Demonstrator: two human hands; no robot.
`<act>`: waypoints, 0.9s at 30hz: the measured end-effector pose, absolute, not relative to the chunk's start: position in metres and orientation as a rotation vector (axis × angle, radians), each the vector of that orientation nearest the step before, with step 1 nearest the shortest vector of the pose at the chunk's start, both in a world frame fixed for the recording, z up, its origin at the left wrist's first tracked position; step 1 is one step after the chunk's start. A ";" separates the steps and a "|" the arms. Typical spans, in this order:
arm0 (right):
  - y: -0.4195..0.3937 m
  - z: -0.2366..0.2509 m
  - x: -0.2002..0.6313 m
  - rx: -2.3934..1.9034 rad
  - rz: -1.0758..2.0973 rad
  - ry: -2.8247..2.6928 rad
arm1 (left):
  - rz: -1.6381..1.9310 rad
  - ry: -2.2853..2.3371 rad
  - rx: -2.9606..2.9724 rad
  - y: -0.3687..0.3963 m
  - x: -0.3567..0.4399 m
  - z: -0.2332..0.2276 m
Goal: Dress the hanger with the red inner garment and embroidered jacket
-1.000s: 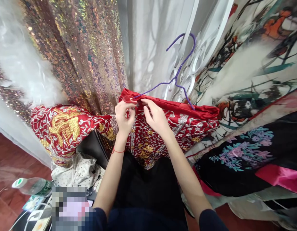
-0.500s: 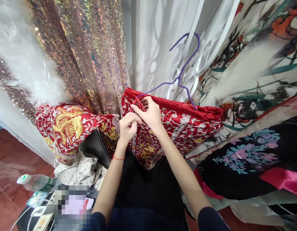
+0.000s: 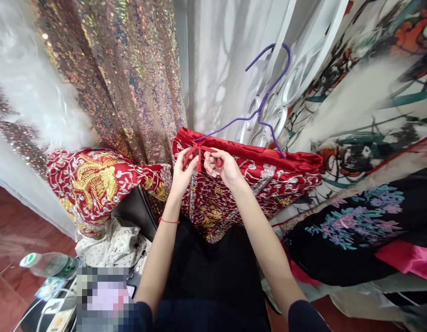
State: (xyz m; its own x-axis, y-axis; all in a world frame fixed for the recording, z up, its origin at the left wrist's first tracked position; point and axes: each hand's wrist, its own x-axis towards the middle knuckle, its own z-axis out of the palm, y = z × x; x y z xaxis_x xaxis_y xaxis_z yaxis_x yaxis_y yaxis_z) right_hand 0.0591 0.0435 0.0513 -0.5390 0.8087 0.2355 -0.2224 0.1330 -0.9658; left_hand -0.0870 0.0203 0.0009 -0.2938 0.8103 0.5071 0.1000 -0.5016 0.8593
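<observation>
A red embroidered skirt [image 3: 220, 198] with a satin waistband [image 3: 241, 146] hangs spread in front of me, silver vines and gold motifs over it. Its waist sits on a purple wire hanger [image 3: 260, 110], whose hook points up. A red drawstring cord [image 3: 199, 150] is looped into a bow at the left part of the waistband. My left hand [image 3: 184, 169] pinches the cord's left loop. On the other side of the knot, my right hand [image 3: 223, 167] has its fingers closed around the right loop. A tasselled cord end hangs between both hands.
A red embroidered top [image 3: 96, 184] lies at the left over a black chair back. Below are a polka-dot cloth [image 3: 113, 244], a water bottle [image 3: 50, 263] and cables. Sequined curtain fabric [image 3: 130, 74] hangs behind; a black flowered garment [image 3: 351, 226] lies right.
My hands have moved apart from being close together, each drawing a side of the cord outward. The bow and hanging cord end now show between them.
</observation>
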 end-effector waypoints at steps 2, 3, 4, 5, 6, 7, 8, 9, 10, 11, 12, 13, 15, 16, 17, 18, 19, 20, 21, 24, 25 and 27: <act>0.046 0.046 0.062 -0.670 1.530 -1.595 | 1.841 1.111 1.418 0.022 -0.085 0.006; 0.046 0.043 0.063 -0.741 1.473 -1.619 | 1.856 1.102 1.402 0.023 -0.085 0.008; 0.046 0.039 0.064 -0.823 1.384 -1.655 | 1.882 1.106 1.394 0.022 -0.085 0.010; 0.046 0.036 0.065 -0.917 1.270 -1.702 | 1.914 1.122 1.401 0.021 -0.086 0.012; 0.045 0.032 0.065 -1.010 1.141 -1.757 | 1.946 1.143 1.419 0.020 -0.088 0.014; 0.044 0.030 0.065 -1.092 1.016 -1.823 | 1.968 1.166 1.443 0.018 -0.090 0.016; 0.043 0.028 0.065 -1.153 0.906 -1.889 | 1.978 1.186 1.461 0.017 -0.091 0.018; 0.042 0.027 0.065 -1.183 0.821 -1.952 | 1.981 1.198 1.467 0.016 -0.093 0.018; 0.041 0.028 0.065 -1.178 0.765 -2.003 | 1.992 1.202 1.444 0.016 -0.094 0.019; 0.040 0.029 0.065 -1.139 0.733 -2.041 | 1.998 1.194 1.400 0.017 -0.095 0.018; 0.039 0.031 0.066 -1.082 0.721 -2.059 | 1.996 1.172 1.346 0.018 -0.096 0.017; 0.037 0.033 0.067 -1.021 0.723 -2.057 | 1.984 1.134 1.295 0.019 -0.097 0.016; 0.033 0.037 0.069 -0.902 0.728 -2.010 | 1.927 1.034 1.238 0.021 -0.097 0.014; 0.030 0.039 0.070 -0.846 0.717 -1.972 | 1.892 0.991 1.233 0.021 -0.097 0.013; 0.026 0.041 0.069 -0.796 0.690 -1.932 | 1.864 0.963 1.237 0.021 -0.096 0.013; 0.022 0.042 0.068 -0.759 0.635 -1.894 | 1.852 0.954 1.242 0.021 -0.095 0.013; 0.018 0.043 0.065 -0.743 0.552 -1.863 | 1.851 0.959 1.245 0.020 -0.093 0.014; 0.015 0.043 0.062 -0.753 0.444 -1.845 | 1.854 0.974 1.249 0.019 -0.091 0.016; 0.012 0.043 0.058 -0.787 0.324 -1.843 | 1.863 0.988 1.253 0.019 -0.089 0.018; 0.009 0.039 0.047 -0.941 -0.007 -1.884 | 1.875 0.988 1.274 0.019 -0.085 0.024; 0.009 0.037 0.045 -0.974 -0.067 -1.900 | 1.872 0.977 1.273 0.019 -0.084 0.026; 0.010 0.033 0.042 -0.997 -0.118 -1.917 | 1.869 0.953 1.256 0.019 -0.084 0.027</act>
State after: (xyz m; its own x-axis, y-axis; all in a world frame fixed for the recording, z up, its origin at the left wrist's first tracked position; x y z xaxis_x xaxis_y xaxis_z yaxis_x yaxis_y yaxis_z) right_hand 0.0418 0.0098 0.0328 -0.2277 0.5912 0.7737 0.6817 0.6642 -0.3069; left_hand -0.0844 0.0187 0.0274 -0.3008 0.8441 0.4439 -0.1361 -0.4987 0.8560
